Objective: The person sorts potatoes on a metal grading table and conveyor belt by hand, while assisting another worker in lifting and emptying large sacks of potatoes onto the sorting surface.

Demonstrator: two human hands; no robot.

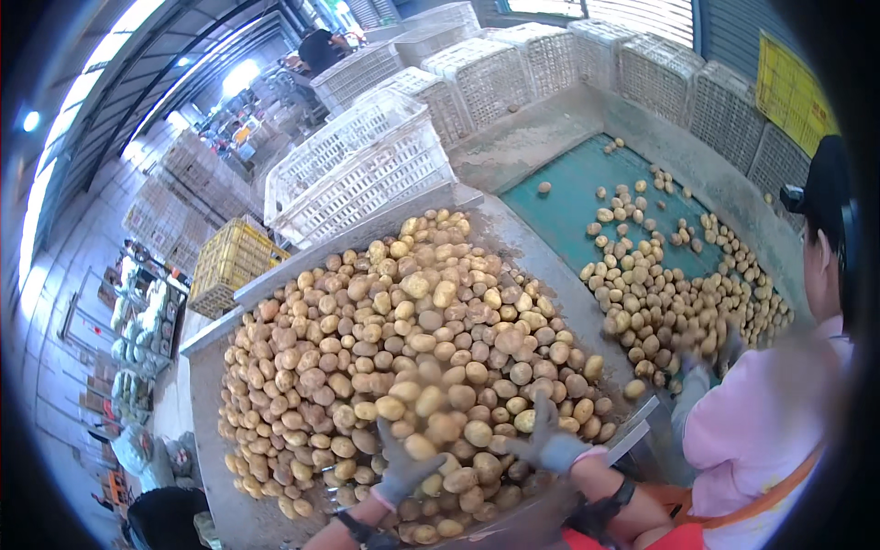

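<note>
A broad heap of yellow-brown potatoes (pixel 367 353) covers the grey metal sorting table (pixel 209 440) before me. My left hand (pixel 403 469), in a grey glove, is at the near edge of the heap with its fingers spread, next to several potatoes. Just right of it my right hand (pixel 552 446), gloved alike, reaches in with fingers apart and palm turned inward. Between both hands lie loose potatoes, and a few above them are blurred. Neither hand is closed round a potato.
At right, a co-worker in a pink top (pixel 742 412) reaches toward potatoes on a green belt (pixel 559 197). A white crate (pixel 357 174) stands beyond the table, a yellow crate (pixel 231 266) at its left. More white crates (pixel 481 78) line the back.
</note>
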